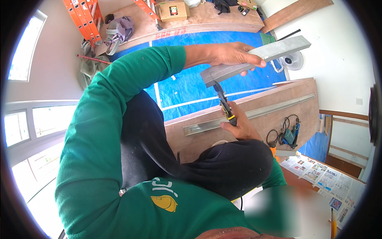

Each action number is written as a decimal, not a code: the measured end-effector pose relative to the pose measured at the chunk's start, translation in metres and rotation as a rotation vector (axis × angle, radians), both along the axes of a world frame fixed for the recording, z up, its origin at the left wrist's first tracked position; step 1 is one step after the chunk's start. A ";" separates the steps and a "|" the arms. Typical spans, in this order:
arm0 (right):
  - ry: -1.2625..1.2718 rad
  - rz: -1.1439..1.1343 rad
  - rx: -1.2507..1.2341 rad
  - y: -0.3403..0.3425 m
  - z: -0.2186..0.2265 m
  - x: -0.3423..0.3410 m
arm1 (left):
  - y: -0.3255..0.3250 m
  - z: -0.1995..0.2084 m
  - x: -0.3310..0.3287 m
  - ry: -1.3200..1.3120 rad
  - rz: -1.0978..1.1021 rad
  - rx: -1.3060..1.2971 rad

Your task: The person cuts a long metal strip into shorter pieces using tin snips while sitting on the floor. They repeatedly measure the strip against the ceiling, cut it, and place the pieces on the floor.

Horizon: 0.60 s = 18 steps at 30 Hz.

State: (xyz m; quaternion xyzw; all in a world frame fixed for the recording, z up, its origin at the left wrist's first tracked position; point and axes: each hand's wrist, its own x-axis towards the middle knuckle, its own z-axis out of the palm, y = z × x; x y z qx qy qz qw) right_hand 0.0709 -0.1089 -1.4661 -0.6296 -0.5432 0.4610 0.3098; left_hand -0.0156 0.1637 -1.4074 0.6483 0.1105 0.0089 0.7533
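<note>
My left hand [238, 55] reaches across from the left and grips a long grey rectangular bar [278, 48] near its middle, thumb on top and fingers curled underneath. The bar is held up in the air, tilted with its right end higher. Below it, my right hand [242, 126] is closed around the handles of black pliers with yellow bands [224, 102]. The tips of the pliers meet the lower edge of the bar near its left end. Whether the jaws bite into the bar I cannot tell.
A stack of boards [274, 103] bears a long metal strip [254, 115] and a corded teal power tool [289, 135]. Blue sheeting [179, 91] covers the floor. Beyond are an orange ladder [85, 20], a cardboard box [173, 11] and a white fan [293, 60]. Newspapers [318, 175] lie at right.
</note>
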 end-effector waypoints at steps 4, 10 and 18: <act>-0.009 -0.026 -0.067 -0.002 -0.002 0.001 | 0.002 0.002 0.001 -0.022 -0.024 0.010; -0.075 -0.049 -0.104 -0.012 -0.020 -0.002 | 0.004 -0.004 -0.004 -0.017 -0.103 0.277; 0.041 -0.043 -0.263 -0.022 -0.041 -0.003 | 0.030 -0.001 -0.007 -0.137 0.384 0.314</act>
